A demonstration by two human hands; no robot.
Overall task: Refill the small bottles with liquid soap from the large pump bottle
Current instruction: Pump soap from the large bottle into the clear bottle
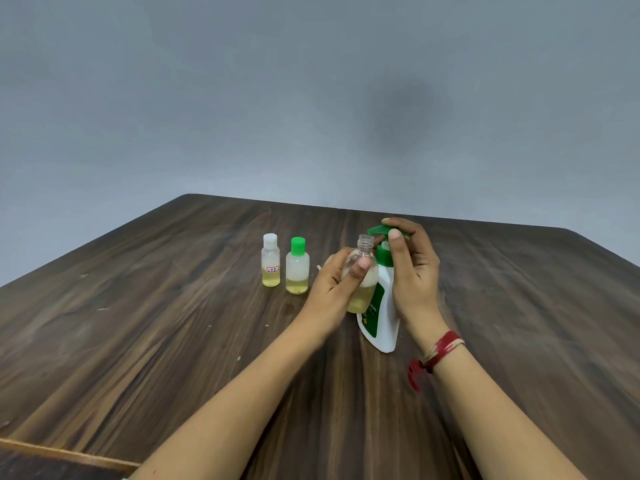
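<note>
Left hand [329, 289] is wrapped round an uncapped small bottle [362, 252]; right hand [414, 271] is curled over the pump bottle [381, 327], lettered "…INAL". Wide room is left on the table [173, 341] either side.

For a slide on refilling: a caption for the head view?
Left hand holds an uncapped small bottle beside the pump bottle, right hand on its green pump head.

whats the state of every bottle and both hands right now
pump bottle: upright, pump fitted
open small bottle: uncapped, slightly tilted, a little yellow liquid, mouth near the pump spout
white-capped bottle: capped, upright, partly filled
green-capped bottle: capped, upright, partly filled
left hand: grips the open small bottle
right hand: grips the pump bottle's top
</note>
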